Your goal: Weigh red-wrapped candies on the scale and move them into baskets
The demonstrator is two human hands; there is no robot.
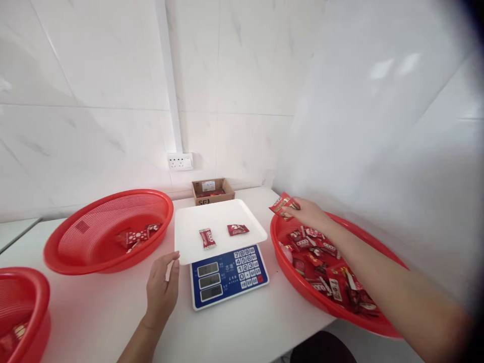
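Note:
My right hand [308, 213] grips a red and gold snack packet [284, 204] over the far left rim of the right red basket [378, 244]. That basket is heaped with red snack packets [317, 247]. My left hand [163, 280] is beside the front left corner of the scale's white tray [200, 214], thumb and fingers apart, holding nothing; I cannot tell whether a fingertip touches the tray. On the tray lie two small red packets, a left one [206, 239] and a right one [238, 230]. The scale's blue panel [227, 272] faces me.
A large red basket [60, 242] with several packets stands left of the scale. Another red basket [40, 292] is cut off at the lower left. Behind the scale is a small cardboard box [214, 200]. A wall socket [180, 161] and tiled walls bound the white table [242, 333].

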